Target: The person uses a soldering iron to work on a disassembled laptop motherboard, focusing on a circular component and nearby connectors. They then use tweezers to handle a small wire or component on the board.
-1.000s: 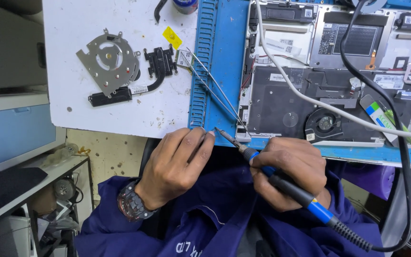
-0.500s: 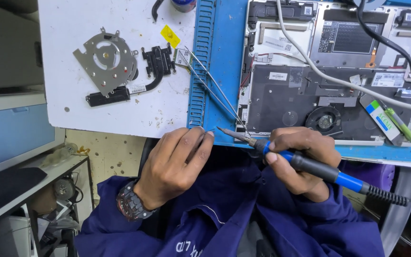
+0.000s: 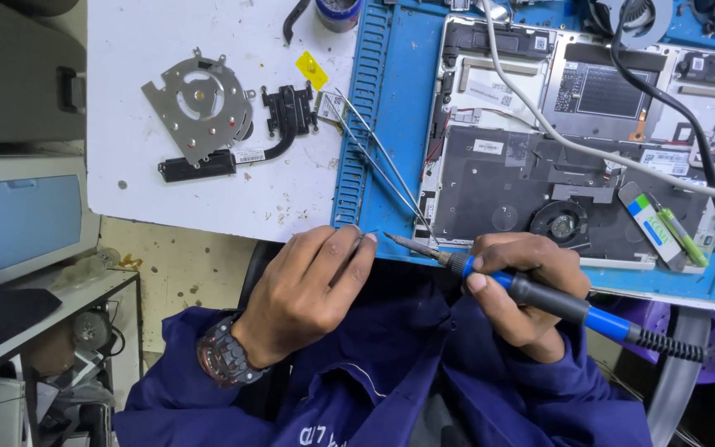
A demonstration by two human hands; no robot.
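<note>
**Soldering iron held at the table's near edge**

The white table point(image 3: 208, 199) carries a blue mat point(image 3: 399, 108) with an opened laptop point(image 3: 556, 182) on it; bare white surface lies between the metal fan plate point(image 3: 196, 103) and the near edge. The right hand point(image 3: 523, 290) is wrapped around the blue soldering iron point(image 3: 539, 298), its tip pointing left, just off the mat's edge. The left hand point(image 3: 308, 290) has its fingers pressed together, fingertips near the tip; whatever they pinch is too small to tell.

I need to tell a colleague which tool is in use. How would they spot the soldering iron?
Start at the opened laptop on the blue mat. Just below its near edge, the right hand holds the soldering iron: the only blue-and-black handled tool with a trailing cord.
</note>
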